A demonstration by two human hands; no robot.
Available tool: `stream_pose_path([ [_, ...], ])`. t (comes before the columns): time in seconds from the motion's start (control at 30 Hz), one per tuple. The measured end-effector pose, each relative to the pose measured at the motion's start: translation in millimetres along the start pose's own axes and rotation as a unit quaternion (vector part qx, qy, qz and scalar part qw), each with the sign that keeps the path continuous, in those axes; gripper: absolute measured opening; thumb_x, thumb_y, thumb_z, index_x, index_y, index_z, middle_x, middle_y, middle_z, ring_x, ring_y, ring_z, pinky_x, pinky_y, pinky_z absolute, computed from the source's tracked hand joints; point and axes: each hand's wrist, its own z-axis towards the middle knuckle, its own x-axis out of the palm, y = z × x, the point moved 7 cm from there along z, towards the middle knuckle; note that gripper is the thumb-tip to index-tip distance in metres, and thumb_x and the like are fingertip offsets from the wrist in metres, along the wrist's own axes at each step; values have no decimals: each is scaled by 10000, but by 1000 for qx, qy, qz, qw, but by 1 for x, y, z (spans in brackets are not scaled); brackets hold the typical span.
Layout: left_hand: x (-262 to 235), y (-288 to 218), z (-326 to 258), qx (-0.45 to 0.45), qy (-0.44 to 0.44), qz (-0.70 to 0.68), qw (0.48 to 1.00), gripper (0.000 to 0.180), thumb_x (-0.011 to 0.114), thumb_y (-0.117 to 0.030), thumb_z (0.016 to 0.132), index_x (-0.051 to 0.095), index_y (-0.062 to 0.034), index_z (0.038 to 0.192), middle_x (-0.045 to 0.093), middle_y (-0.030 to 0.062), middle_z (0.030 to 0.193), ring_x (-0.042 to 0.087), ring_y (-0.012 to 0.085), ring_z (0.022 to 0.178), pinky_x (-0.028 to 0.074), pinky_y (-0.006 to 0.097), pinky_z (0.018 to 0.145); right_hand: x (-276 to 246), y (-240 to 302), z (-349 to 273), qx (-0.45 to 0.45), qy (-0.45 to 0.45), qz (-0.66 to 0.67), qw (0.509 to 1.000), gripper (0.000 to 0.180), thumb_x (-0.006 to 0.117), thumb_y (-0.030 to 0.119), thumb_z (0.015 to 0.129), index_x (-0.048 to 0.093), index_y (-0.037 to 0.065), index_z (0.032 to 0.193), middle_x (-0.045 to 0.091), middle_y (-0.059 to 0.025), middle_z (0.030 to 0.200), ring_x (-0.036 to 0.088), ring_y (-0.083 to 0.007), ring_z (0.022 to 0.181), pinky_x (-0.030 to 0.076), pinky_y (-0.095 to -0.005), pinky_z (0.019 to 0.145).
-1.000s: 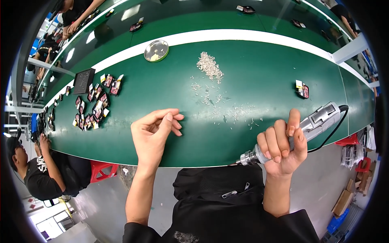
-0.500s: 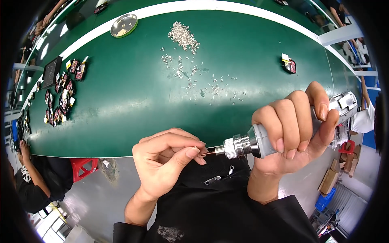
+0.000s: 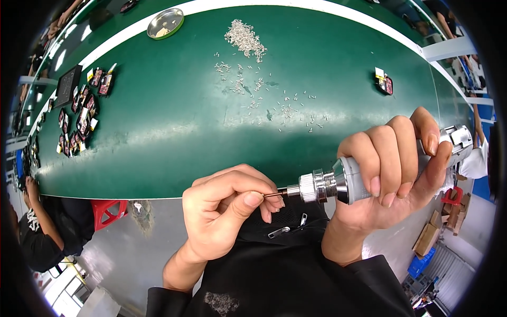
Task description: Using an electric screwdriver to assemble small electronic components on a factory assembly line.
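My right hand (image 3: 393, 171) grips a grey electric screwdriver (image 3: 338, 182) with a silver chuck, held level and pointing left just below the near edge of the green table (image 3: 174, 127). My left hand (image 3: 227, 211) pinches the thin bit (image 3: 274, 194) at the tool's tip between thumb and fingers. A pile of small silver screws (image 3: 244, 37) lies at the far middle of the table. More loose screws (image 3: 280, 108) are scattered toward the near side.
A round metal dish (image 3: 165, 24) sits at the far left. Several small dark and red parts (image 3: 79, 124) lie in a cluster at the left, and one small part (image 3: 384, 83) at the right. Another person (image 3: 37, 232) sits at lower left beside a red stool (image 3: 108, 211).
My right hand has brought the screwdriver from the right up in front of me. My left hand left the table and closed on the bit at its tip.
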Motion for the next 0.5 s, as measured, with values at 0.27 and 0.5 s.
stream_pose_path([
  [0.27, 3, -1, 5, 12, 14, 39, 999, 200, 572, -66, 898, 609, 115, 822, 614, 199, 769, 606, 199, 612, 512, 273, 497, -5, 2, 0, 0, -24, 7, 1000, 191, 464, 230, 972, 456, 57, 892, 395, 13, 532, 394, -97, 419, 385, -261, 501],
  [0.5, 3, -6, 6, 21, 13, 121, 992, 92, 582, 39, 854, 630, 109, 819, 638, 177, 780, 614, 159, 633, 492, 234, 531, -6, 4, -3, -4, -3, -30, 1000, 188, 451, 237, 974, 441, 66, 897, 405, 9, 533, 404, -97, 420, 388, -273, 500],
])
